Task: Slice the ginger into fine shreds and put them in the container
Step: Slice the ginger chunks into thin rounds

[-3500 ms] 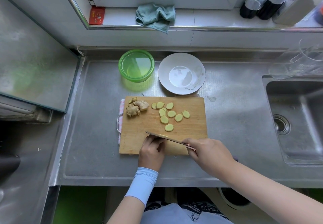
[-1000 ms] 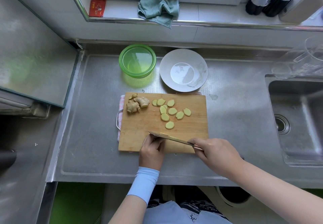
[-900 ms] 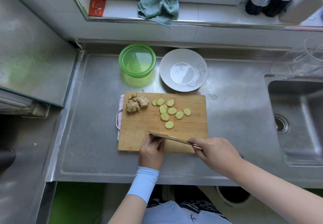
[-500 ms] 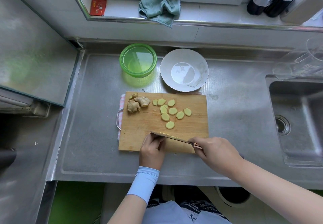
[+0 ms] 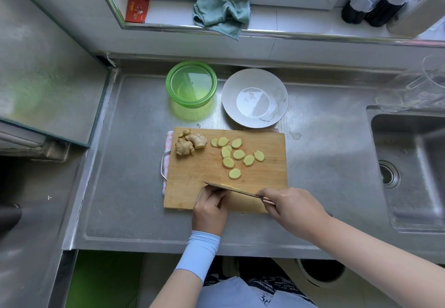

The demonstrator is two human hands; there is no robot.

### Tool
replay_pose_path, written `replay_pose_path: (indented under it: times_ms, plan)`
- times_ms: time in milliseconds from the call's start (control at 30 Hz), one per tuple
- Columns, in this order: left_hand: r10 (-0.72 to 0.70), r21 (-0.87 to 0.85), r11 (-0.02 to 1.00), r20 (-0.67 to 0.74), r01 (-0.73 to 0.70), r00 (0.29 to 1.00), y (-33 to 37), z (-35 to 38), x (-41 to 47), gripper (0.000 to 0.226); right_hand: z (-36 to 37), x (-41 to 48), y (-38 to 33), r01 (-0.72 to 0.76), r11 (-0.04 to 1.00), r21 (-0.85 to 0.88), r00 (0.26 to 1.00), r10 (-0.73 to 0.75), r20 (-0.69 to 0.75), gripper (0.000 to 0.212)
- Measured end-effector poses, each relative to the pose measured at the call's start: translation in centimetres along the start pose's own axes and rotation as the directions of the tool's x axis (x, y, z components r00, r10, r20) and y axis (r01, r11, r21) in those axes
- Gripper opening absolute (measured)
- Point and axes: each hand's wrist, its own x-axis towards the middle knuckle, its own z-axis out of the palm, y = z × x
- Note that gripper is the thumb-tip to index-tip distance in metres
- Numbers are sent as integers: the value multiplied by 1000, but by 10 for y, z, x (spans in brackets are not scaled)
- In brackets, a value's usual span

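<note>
Head view first: your left hand (image 5: pixel 209 209) sits at the near edge of the rectangular wooden cutting board (image 5: pixel 190 185), fingers curled under and knuckles against the blade. The fingertips are hidden behind that blade, so I cannot tell what they pin down. Only a thin pale-yellow sliver (image 5: pixel 226 185) peeks out just past the edge.

Your right hand (image 5: pixel 292 208) is wrapped round the steel-bladed knife (image 5: pixel 231 189). The fist nearly swallows the handle, leaving just a coppery bit on show. The blade shows edge-on, a thin line running leftward from your right hand across the left knuckles.

Past the blade from your left hand lie the pale yellow-green oval ginger slices (image 5: pixel 238 155), flat, some overlapping, one alone nearest the knife. Farther off and left of that hand, the knobbly tan ginger root (image 5: pixel 190 143) rests near the board's far corner.

Beyond the board stands the round translucent green plastic container (image 5: pixel 191 84), just beside the round white plate (image 5: pixel 231 96). Out past your right hand, the frame cuts off the steel sink (image 5: pixel 409 163).
</note>
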Motion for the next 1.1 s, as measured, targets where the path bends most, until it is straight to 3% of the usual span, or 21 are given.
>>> replay_pose_path:
  times_ms: [200, 500, 833, 1100]
  plan:
    - [8, 11, 1000, 20, -8, 1000, 0, 0, 1, 25, 0, 6, -7, 12, 1000, 12, 1000, -12, 12, 32]
    - [19, 29, 999, 30, -20, 999, 3, -2, 2, 16, 5, 26, -15, 4, 1000, 1, 999, -4, 33, 31]
    - [45, 24, 999, -39, -44, 998, 5, -2, 1, 15, 6, 4, -8, 36, 997, 67, 995, -30, -92, 31]
    - [12, -1, 1000, -49, -12, 999, 4, 1, -3, 10, 7, -11, 6, 11, 999, 36, 994, -7, -107, 29]
